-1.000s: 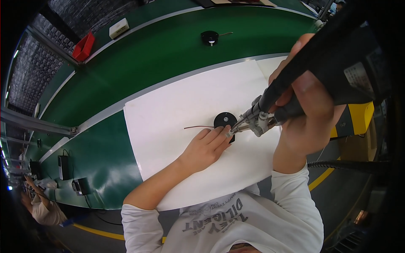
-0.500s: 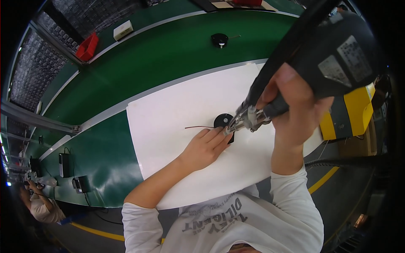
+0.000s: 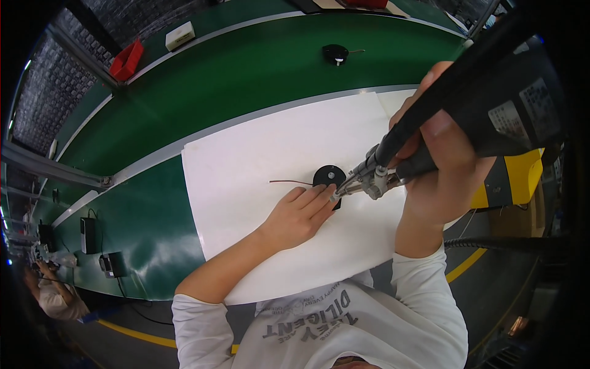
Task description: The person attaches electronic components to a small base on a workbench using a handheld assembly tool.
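A small round black part [image 3: 329, 175] with a thin reddish wire lies on the white sheet [image 3: 246, 147] in front of me. My left hand [image 3: 301, 215] holds it down, fingers laid together over its near side. Part of its housing is hidden under those fingers. My right hand [image 3: 445, 160] is wrapped round a black electric screwdriver [image 3: 491, 129] with a thick dark hose. Its slim metal tip [image 3: 344, 190] slants down to the part, right beside my left fingertips. Whether tip and part touch, I cannot tell.
Beyond the sheet runs a green conveyor belt [image 3: 246, 67] carrying a similar black part [image 3: 335, 54]. A red bin [image 3: 127, 60] and a white box [image 3: 179, 36] stand past it. Black adapters [image 3: 110, 265] lie left; a yellow-and-black machine [image 3: 516, 178] stands right. Another person [image 3: 58, 298] works far left.
The screwdriver and my right hand have shifted slightly to the right, its tip lying a little further right. The similar part on the belt has moved right. My left hand stays put.
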The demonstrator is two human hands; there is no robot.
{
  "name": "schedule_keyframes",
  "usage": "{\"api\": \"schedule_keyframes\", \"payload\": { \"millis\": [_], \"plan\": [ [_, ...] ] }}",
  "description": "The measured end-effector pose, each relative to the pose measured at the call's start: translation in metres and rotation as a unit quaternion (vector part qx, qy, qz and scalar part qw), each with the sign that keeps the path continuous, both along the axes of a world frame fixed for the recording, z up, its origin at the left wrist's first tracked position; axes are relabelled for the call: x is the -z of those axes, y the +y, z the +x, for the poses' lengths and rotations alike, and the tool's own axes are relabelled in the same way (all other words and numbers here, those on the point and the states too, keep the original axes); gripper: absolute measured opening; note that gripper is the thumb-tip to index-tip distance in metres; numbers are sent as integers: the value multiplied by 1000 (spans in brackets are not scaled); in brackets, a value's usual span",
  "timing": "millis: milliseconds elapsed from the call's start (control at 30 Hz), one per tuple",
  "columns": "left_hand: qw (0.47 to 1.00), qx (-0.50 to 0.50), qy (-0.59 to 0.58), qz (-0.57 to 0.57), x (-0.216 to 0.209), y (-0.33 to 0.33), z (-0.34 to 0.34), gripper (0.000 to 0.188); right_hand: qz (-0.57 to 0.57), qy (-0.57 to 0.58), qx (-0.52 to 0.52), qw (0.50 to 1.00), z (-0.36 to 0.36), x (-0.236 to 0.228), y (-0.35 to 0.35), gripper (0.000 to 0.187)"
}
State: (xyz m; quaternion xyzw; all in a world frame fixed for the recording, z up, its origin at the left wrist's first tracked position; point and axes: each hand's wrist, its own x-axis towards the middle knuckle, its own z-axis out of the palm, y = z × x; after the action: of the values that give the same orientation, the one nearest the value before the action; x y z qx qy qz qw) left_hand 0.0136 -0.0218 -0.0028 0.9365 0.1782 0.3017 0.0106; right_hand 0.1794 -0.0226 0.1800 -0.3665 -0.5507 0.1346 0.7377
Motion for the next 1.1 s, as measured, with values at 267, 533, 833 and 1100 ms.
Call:
{"api": "schedule_keyframes", "payload": {
  "millis": [267, 533, 833, 1100],
  "plan": [
    [1000, -1, -11, 4, 3, 1, 1, 24, -37, 24, 4, 999, -1, -2, -2, 33],
    [1000, -3, -8, 10, 5, 1, 0, 26, -32, -13, 36, 999, -4, -3, 0, 35],
    [1000, -6, 2, 10, 5, 1, 0, 27, -45, -17, 22, 999, 0, -2, -2, 36],
    [1000, -2, 2, 17, 7, 3, -1, 25, -72, -58, -17, 996, 8, -2, -6, 35]
  ]
}}
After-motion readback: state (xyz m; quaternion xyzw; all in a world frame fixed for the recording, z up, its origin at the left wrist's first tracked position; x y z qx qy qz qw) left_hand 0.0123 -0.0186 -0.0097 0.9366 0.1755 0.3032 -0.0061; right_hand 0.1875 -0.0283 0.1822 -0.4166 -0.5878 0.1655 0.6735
